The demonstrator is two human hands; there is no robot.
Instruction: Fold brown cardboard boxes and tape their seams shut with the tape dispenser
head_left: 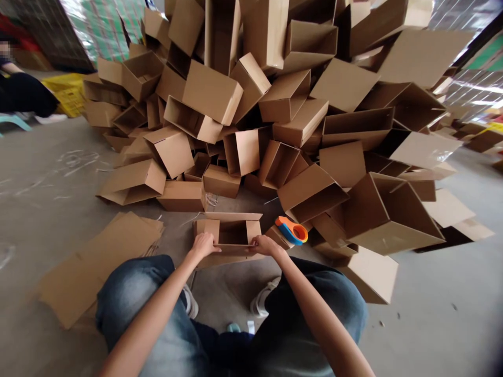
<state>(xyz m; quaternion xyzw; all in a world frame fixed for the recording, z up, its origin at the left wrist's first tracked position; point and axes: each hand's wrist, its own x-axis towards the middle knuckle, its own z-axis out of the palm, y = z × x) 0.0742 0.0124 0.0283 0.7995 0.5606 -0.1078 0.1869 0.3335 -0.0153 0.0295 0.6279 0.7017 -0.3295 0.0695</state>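
Observation:
On the floor between my knees stands a small cardboard box, its end flaps folded in over a partly uncovered opening and its far long flap standing up. My left hand pinches the near long flap at its left part, thumb along the edge. At the right part of the same flap, my right hand grips with thumb and fingers closed. An orange and blue tape dispenser rests just right of the box, on a piece of cardboard.
A tall heap of open cardboard boxes rises in front. Flat cardboard sheets lie stacked at the left. A yellow crate and part of another person are at the far left. Another box lies by my right knee.

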